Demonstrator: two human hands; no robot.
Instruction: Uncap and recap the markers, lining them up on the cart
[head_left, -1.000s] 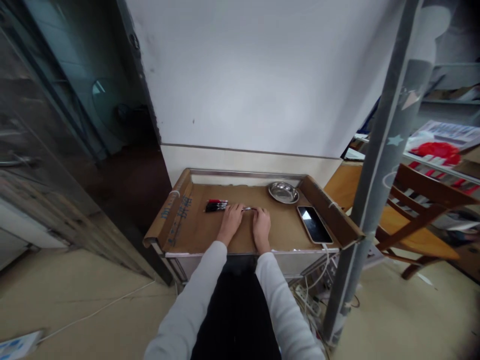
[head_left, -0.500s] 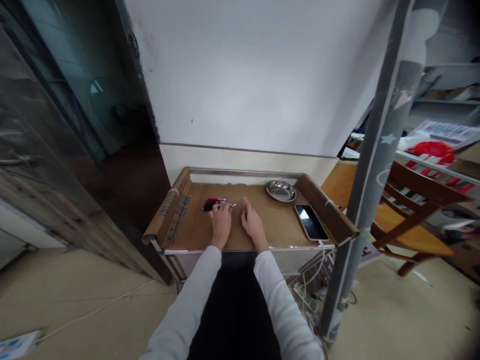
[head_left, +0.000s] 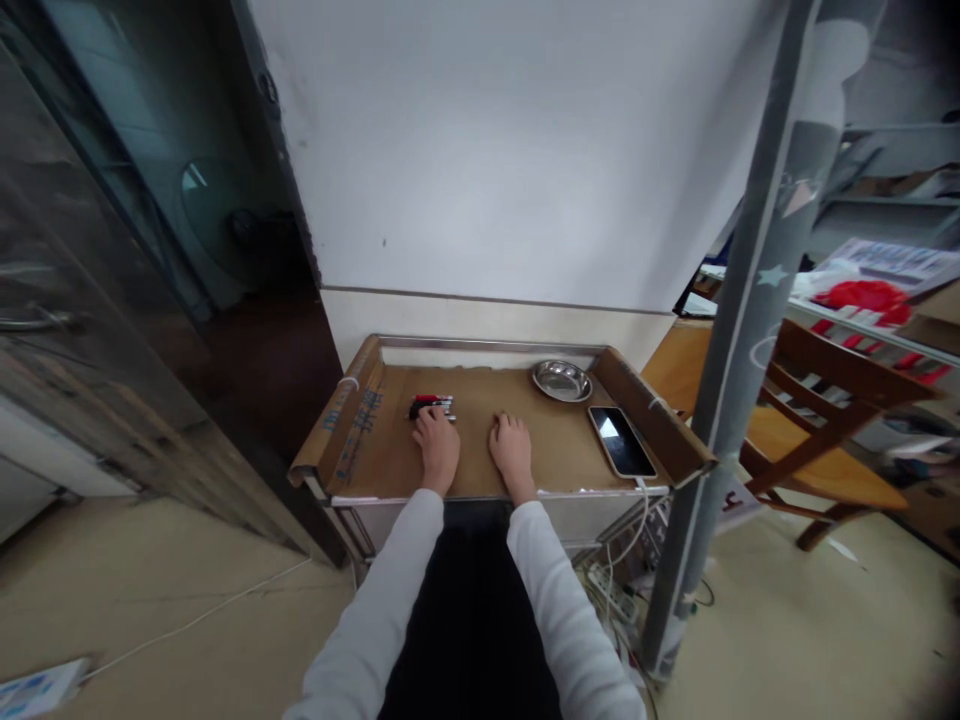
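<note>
A small row of red and black marker pens [head_left: 433,399] lies side by side on the cardboard-covered tabletop [head_left: 390,450], left of the middle. My left hand [head_left: 438,450] is at their near side, its bent fingers on the closest black pen. The fingertips partly cover that pen's left part. To the right, my right hand [head_left: 513,455] rests palm down on the cardboard with nothing in it. Its fingers lie loosely on the surface, pointing away from me.
A round steel dish [head_left: 562,381] stands at the back right. In front of it lies a phone [head_left: 622,442] with a white cable [head_left: 643,515] plugged in. Folded cardboard walls [head_left: 660,415] edge the sides. A grey post [head_left: 724,380] and wooden chair [head_left: 832,440] are to the right.
The pen in my left hand, which stuck out to the right, has moved left into line with the others. My right hand has drawn back slightly and lowered flat onto the cardboard.
</note>
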